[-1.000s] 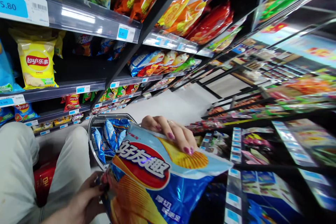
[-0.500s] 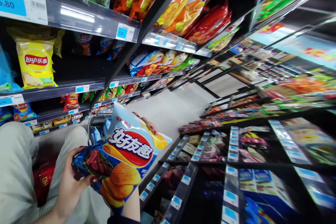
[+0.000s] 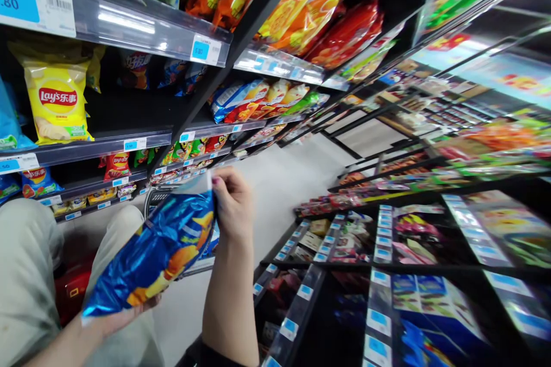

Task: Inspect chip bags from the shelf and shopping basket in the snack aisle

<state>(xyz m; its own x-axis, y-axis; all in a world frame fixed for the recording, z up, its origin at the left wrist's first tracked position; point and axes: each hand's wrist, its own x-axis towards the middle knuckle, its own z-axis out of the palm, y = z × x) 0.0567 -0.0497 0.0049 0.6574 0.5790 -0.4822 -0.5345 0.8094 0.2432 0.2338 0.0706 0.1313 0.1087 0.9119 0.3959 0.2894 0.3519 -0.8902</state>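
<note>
Shop shelves (image 3: 129, 23) flank a pale floor (image 3: 279, 178) that runs away from you, slanting across your view. Nearest, your light trousers (image 3: 30, 264) fill the lower left, with a red thing (image 3: 75, 289) between the legs, too blurred to name. Just beyond, you have the bag of chips (image 3: 159, 252) up over your lap, sloping from lower left to upper right. Half a second ago its big front lettering faced you; now you've rolled it so that shiny blue foil and printed chips show, and the lettering is out of sight. Your right hand (image 3: 236, 200), mostly hidden behind the bag then, shows plainly now, thumb and fingers pinched narrow on the edge near its upper end. Your left hand (image 3: 107, 321) lies under the lower end; its fingers are mostly covered, so whether they close on the foil can't be told. This likely means you're turning the bag between both hands, the left bearing much of its weight. Behind it, the basket (image 3: 158, 196) is largely blocked from view. Farther back on your left, a yellow bag (image 3: 58, 100) stands shelved; racks (image 3: 381, 246) line the right, smeared toward the far end.
</note>
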